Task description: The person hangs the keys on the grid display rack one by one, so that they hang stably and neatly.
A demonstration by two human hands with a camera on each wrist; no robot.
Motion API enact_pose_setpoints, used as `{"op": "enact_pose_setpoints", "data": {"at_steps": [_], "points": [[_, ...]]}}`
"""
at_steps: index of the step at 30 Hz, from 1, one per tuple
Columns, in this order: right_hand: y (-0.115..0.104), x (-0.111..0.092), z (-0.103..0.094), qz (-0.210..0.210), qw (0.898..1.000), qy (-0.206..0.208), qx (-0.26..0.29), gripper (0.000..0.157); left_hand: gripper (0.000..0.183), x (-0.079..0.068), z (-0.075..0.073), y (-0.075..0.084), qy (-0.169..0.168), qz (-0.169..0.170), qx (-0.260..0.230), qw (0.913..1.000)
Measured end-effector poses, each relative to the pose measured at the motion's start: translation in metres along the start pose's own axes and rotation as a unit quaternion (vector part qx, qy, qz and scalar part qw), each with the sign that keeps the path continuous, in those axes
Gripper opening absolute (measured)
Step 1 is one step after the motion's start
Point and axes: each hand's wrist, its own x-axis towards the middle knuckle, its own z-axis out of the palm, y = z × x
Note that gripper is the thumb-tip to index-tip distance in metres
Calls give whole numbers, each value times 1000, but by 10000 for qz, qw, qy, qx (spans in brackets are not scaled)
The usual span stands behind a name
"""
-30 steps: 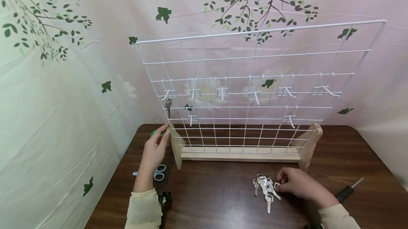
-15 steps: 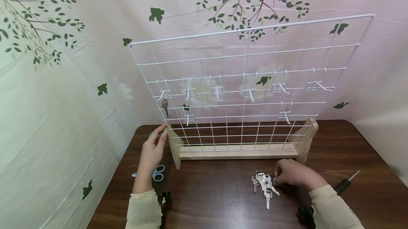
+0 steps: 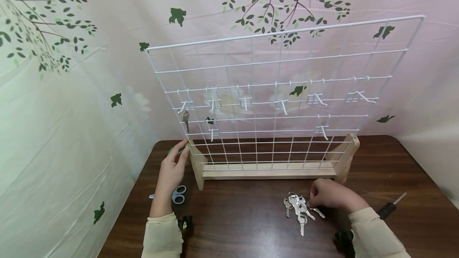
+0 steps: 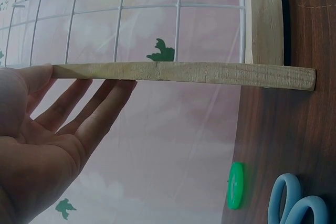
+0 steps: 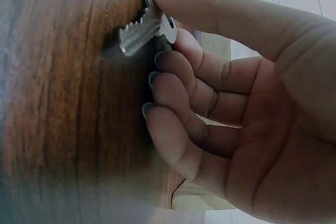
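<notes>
A white wire grid rack [image 3: 251, 122] stands in a pale wooden base [image 3: 269, 174]. My left hand [image 3: 173, 170] holds the edge of its left wooden side support [image 4: 184, 73], thumb at the front edge and fingertips against the outer face. My right hand [image 3: 331, 195] is low at the table, beside a bunch of silver keys [image 3: 298, 206]. Between its thumb and index finger it pinches a key [image 5: 139, 35], whose toothed blade sticks out; its other fingers are curled. One key [image 3: 185, 118] hangs from the leftmost hook [image 3: 183, 105].
Several white hooks [image 3: 283, 105] hang on the grid. Blue-handled scissors [image 3: 179, 195] and a green round object [image 4: 236, 185] lie on the left. A black-handled screwdriver [image 3: 389, 210] lies at the right. Behind the table hangs a leaf-patterned cloth [image 3: 129, 70].
My right hand has shifted slightly; a key blade now shows beneath it, pointing right of the bunch. The head view has tilted a little. My left hand keeps its place on the rack.
</notes>
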Motion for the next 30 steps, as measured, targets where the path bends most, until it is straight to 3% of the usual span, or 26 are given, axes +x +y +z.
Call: {"op": "enact_pose_setpoints", "data": {"at_steps": [4,13,19,30], "points": [[2,0,0,4,9998,-212,40,28,45,-1,1,-1,-20,-20,-59,10000],[4,-2,-5,-400,9978,-523,8,38,45,-1,1,0,-25,-10,-32,10000],[8,-7,-5,-623,9969,-472,-37,29,45,0,0,2,-33,46,68,10000],[-2,-21,-10,-619,9970,-377,284,30,45,-1,-3,1,-10,21,83,10000]]}}
